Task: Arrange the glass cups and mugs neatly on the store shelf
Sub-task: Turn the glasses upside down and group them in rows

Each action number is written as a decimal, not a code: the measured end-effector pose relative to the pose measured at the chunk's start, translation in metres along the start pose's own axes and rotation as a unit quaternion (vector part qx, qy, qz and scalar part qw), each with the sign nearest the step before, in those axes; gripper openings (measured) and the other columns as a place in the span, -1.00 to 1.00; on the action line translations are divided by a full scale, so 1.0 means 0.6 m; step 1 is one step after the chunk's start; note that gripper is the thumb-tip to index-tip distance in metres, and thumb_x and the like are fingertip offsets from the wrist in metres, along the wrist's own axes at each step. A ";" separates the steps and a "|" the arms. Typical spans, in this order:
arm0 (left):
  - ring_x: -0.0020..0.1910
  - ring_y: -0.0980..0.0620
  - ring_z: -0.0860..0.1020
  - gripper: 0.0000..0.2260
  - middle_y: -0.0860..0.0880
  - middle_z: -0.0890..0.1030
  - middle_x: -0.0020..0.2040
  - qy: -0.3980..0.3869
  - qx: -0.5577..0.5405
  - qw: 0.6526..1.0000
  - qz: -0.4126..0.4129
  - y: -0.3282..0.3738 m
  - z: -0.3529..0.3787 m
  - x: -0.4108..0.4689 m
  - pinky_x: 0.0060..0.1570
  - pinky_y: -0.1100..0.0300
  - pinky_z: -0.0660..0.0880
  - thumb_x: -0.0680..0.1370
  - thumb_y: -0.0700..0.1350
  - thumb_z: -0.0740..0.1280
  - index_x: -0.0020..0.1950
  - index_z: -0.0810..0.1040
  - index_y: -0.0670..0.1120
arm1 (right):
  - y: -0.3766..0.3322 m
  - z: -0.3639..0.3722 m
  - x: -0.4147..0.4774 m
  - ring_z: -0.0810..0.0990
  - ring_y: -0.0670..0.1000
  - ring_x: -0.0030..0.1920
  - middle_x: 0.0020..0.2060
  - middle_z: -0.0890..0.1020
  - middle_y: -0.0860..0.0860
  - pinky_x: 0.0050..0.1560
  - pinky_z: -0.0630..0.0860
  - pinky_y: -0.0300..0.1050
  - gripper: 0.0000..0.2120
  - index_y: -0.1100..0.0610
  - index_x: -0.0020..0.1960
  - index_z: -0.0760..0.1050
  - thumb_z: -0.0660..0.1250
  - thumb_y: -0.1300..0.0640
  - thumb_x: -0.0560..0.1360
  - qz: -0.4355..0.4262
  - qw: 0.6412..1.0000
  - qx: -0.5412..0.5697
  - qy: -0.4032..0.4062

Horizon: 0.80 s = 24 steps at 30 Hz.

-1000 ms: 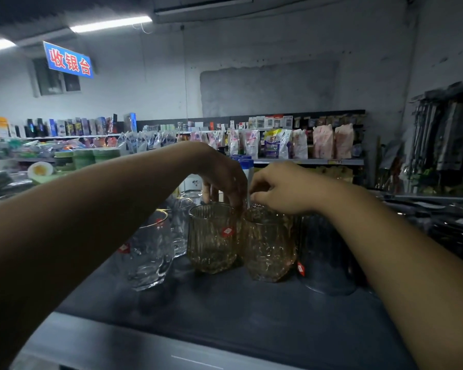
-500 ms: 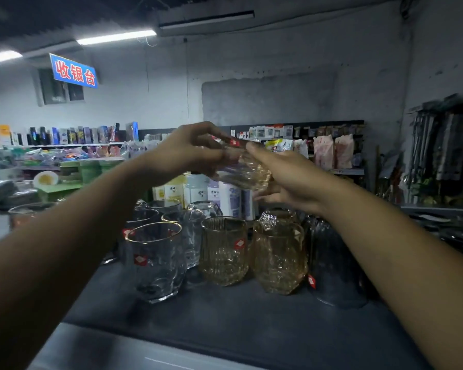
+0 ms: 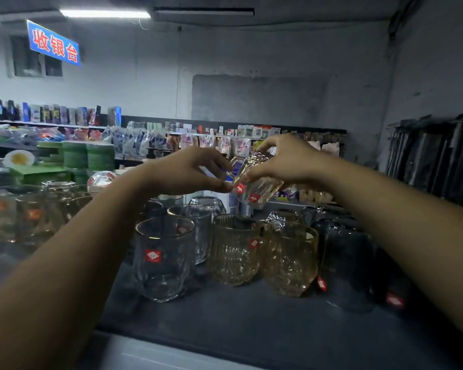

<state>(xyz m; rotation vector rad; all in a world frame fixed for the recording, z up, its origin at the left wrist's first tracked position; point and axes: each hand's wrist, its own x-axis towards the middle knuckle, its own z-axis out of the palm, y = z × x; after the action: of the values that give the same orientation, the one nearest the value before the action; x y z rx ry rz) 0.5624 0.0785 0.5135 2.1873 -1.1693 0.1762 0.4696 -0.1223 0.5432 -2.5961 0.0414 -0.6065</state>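
Note:
A small amber ribbed glass cup (image 3: 257, 184) with red stickers is held tilted in the air above the shelf. My right hand (image 3: 286, 161) grips it from above and the side. My left hand (image 3: 190, 170) pinches its lower left edge with thumb and fingers. Below on the dark shelf (image 3: 225, 313) stand a clear gold-rimmed cup (image 3: 163, 260), an amber ribbed mug (image 3: 234, 249), a second amber cup (image 3: 292, 260) and a dark smoky glass (image 3: 345, 265).
More clear glasses (image 3: 198, 222) stand behind the front row, and several glasses (image 3: 16, 212) crowd the shelf's left end. A pale shelf lip (image 3: 155, 353) runs along the front. Aisles of packaged goods fill the background; hanging tools are at the right.
Both hands left the rims of the standing amber glasses and lifted a small amber cup up. The cup is now tilted and turned between the two hands.

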 end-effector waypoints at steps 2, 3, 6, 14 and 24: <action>0.07 0.12 0.66 -0.66 0.05 0.68 0.12 0.009 0.001 1.000 -0.002 -0.014 0.005 0.000 0.16 0.04 0.59 0.49 0.07 0.49 0.23 0.60 0.03 | -0.005 0.010 0.012 0.59 0.05 0.01 0.18 0.52 0.05 -0.25 0.64 -0.08 -0.28 0.13 0.35 0.48 0.64 -0.07 0.29 0.007 0.999 -0.043 -0.021; 0.08 0.11 0.65 -0.67 0.05 0.67 0.13 0.012 0.000 1.000 -0.004 -0.021 0.008 0.001 0.15 0.05 0.59 0.50 0.08 0.48 0.23 0.60 0.03 | -0.006 0.017 0.018 0.60 0.09 0.03 0.19 0.55 0.08 -0.19 0.67 -0.02 -0.31 0.16 0.31 0.51 0.64 -0.07 0.30 0.009 0.998 -0.063 -0.028; 0.10 0.10 0.64 -0.65 0.07 0.66 0.16 0.001 0.018 1.000 -0.018 -0.041 0.015 0.003 0.16 0.05 0.59 0.51 0.07 0.48 0.25 0.59 0.03 | -0.009 0.043 0.033 0.63 0.11 -0.01 0.10 0.61 0.15 -0.09 0.67 0.04 -0.36 0.19 0.22 0.56 0.63 -0.13 0.28 0.020 0.992 -0.114 -0.058; -0.10 0.20 0.67 -0.80 0.07 0.72 0.05 -0.024 0.081 0.996 -0.005 -0.070 0.023 0.015 -0.25 0.39 0.46 0.57 -0.03 0.43 0.14 0.71 -0.05 | -0.008 0.103 0.066 0.57 0.04 -0.21 -0.18 0.55 0.05 -0.29 0.52 -0.07 -0.55 0.19 -0.01 0.52 0.60 -0.09 0.34 0.072 0.975 -0.152 -0.143; -0.09 -0.04 0.70 -0.84 0.05 0.75 -0.02 -0.010 0.071 0.997 0.004 -0.081 0.026 0.006 -0.11 0.11 0.65 0.57 -0.03 0.44 0.10 0.75 -0.01 | 0.003 0.134 0.064 0.59 0.06 -0.04 -0.12 0.57 0.06 -0.14 0.54 -0.12 -0.72 0.21 0.12 0.53 0.46 0.06 0.52 0.073 0.967 -0.164 -0.178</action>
<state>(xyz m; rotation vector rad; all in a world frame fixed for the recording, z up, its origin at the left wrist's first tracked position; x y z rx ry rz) 0.6000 0.0862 0.4792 2.3135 -1.2094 0.2489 0.5386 -0.0939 0.4949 -2.9493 0.2316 -0.0768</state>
